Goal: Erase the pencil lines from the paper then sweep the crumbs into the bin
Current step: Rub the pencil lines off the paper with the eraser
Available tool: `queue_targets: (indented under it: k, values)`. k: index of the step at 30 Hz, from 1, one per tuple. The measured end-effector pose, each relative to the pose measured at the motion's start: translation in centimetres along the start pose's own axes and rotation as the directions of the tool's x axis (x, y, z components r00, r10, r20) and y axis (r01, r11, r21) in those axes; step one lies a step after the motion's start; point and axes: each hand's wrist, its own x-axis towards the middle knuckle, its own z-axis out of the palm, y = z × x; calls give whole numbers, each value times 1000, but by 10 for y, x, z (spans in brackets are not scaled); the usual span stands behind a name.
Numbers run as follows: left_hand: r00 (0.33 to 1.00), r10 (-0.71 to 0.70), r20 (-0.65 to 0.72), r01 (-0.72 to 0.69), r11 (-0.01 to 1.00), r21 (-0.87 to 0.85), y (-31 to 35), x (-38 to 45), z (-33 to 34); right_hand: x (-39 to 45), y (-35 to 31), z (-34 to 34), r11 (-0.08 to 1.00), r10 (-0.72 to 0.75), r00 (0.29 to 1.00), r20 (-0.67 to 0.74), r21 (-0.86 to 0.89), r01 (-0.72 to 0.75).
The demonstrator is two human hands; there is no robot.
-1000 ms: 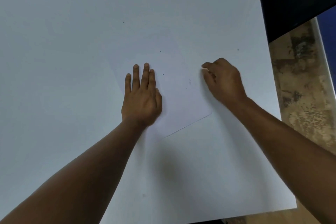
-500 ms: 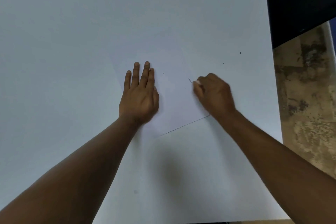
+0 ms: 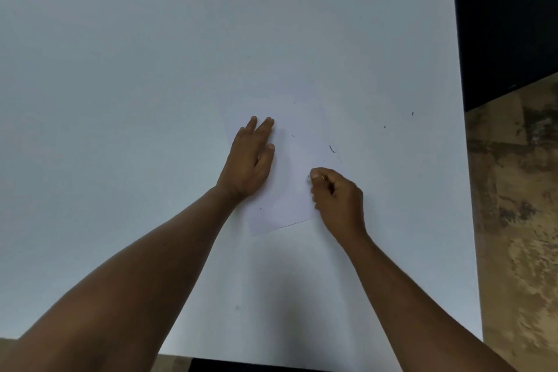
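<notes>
White worktop carries paper. My left hand presses paper flat, fingers straight. Right hand curled at paper's right edge; can't tell whether it holds anything. Crumb just beyond.

Left hand flat, fingers straight and together, right hand curled into a loose fist, both forearms outstretched

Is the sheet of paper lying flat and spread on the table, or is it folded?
Spread flat. The paper shows no fold, its near edge lies straight on the table, and the left hand rests on it.
</notes>
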Motion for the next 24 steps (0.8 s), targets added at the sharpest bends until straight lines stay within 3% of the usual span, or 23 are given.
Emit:
queue_targets:
  k: [3, 8, 11, 16, 20, 24]
  values:
    - [998, -52, -32, 51, 999, -12, 0, -8, -12, 3, -4, -4, 999, 20, 999, 43, -36, -19]
    - [989, -69, -128, 110, 930, 351, -30, -39, -22, 5, -13, 2, 998, 66, 994, 83, -10, -65]
    - [986, -125, -113, 163, 884, 438, -44, -58, -13, 0, -18, 14, 977, -123, 982, 144, -158, 146]
    - [992, -79, -95, 118, 837, 535, -55, -62, -6, 4, -38, 47, 797, -374, 857, 356, -349, 492]
    - [998, -37, -53, 60, 832, 552, -56, -64, -5, 13, -42, 71, 708, -379, 793, 477, -402, 581]
    - [999, -19, -50, 44, 819, 572, -57, -63, -5, 19, -41, 76, 688, -379, 774, 508, -405, 603]
